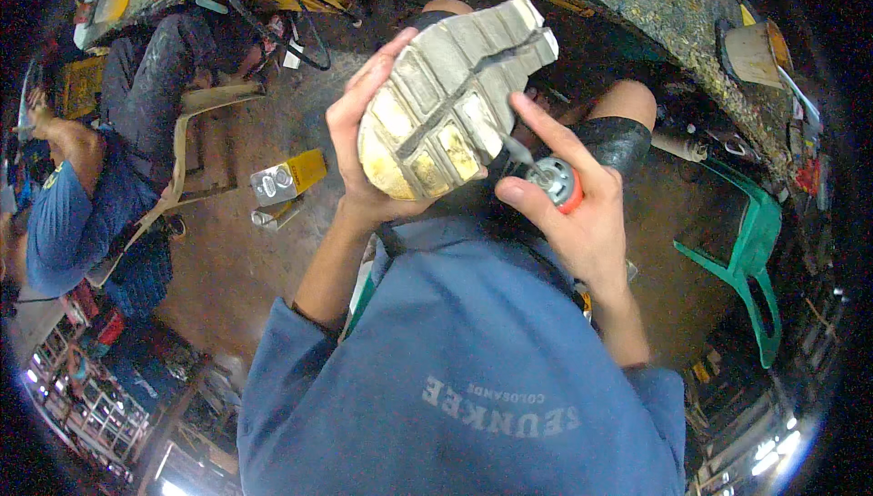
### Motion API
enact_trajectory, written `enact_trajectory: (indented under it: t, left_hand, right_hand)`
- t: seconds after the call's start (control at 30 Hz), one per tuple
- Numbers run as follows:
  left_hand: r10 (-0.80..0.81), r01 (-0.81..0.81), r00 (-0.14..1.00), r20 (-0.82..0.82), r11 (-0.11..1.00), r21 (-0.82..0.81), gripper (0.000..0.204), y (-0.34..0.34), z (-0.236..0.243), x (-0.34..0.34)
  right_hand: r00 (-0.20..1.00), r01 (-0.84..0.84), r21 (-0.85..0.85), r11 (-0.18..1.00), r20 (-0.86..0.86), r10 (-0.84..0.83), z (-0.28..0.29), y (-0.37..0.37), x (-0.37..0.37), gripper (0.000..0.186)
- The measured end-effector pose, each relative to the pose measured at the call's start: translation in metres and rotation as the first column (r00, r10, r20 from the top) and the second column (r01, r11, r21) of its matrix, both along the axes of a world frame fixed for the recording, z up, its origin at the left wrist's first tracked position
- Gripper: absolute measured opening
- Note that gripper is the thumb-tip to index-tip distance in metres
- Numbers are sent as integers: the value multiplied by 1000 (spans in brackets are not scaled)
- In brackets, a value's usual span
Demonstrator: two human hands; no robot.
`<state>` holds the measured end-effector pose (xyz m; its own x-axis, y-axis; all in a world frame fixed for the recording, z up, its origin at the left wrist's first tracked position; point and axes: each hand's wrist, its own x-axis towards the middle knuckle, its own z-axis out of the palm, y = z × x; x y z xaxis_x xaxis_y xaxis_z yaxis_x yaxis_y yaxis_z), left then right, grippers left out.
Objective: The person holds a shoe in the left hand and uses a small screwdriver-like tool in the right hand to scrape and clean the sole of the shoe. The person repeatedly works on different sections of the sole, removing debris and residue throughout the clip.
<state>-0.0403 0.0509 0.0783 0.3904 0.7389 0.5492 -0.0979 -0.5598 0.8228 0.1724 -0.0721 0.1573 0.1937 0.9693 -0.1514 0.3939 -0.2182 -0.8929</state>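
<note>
My left hand [344,137] grips a shoe [455,100] by its side, with the sole turned up toward me. The sole is worn, grey and cream, with blocky tread, yellowish patches and a dark lengthwise groove. In my right hand [596,223] is a small rotary tool [552,176] with a round silver motor end and a red casing. Its grey pointed bit [518,150] reaches close to the right edge of the sole; whether it touches, I cannot tell. My right index finger stretches along the shoe's edge, and the thumb lies against the tool.
A yellow-and-clear package [289,178] lies on the floor to the left. Beyond it a person in blue [86,214] sits by a wooden chair [182,137]. At right stands a green plastic chair [750,241]. A littered workbench [655,5] runs along the far side, holding a pale bucket [753,52].
</note>
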Motion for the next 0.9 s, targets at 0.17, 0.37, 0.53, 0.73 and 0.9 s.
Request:
enact_trajectory:
  t: [0.17, 0.37, 0.53, 0.73, 0.9]
  left_hand:
    - [-10, 6, 998, -67, 998, -61, 107, -2, -10, -7]
    - [60, -60, 996, -72, 998, 1, 108, -8, -22, -7]
    - [69, -71, 997, 46, 997, 41, 112, -6, -33, -1]
    - [90, -93, 993, 71, 995, 44, 112, -9, -37, 2]
    - [96, -98, 995, 41, 994, 42, 113, -8, -34, 1]
  right_hand:
    - [971, -110, -333, 937, 165, 173, 5, 5, -4, 71]
    - [980, -60, -310, 949, 165, 116, 1, 0, -11, 74]
    - [975, -39, -319, 947, 196, 107, -2, -2, -15, 75]
    - [959, -17, -322, 947, 261, 106, -4, -2, -18, 77]
    - [954, -33, -285, 958, 277, 115, -8, -2, -21, 79]
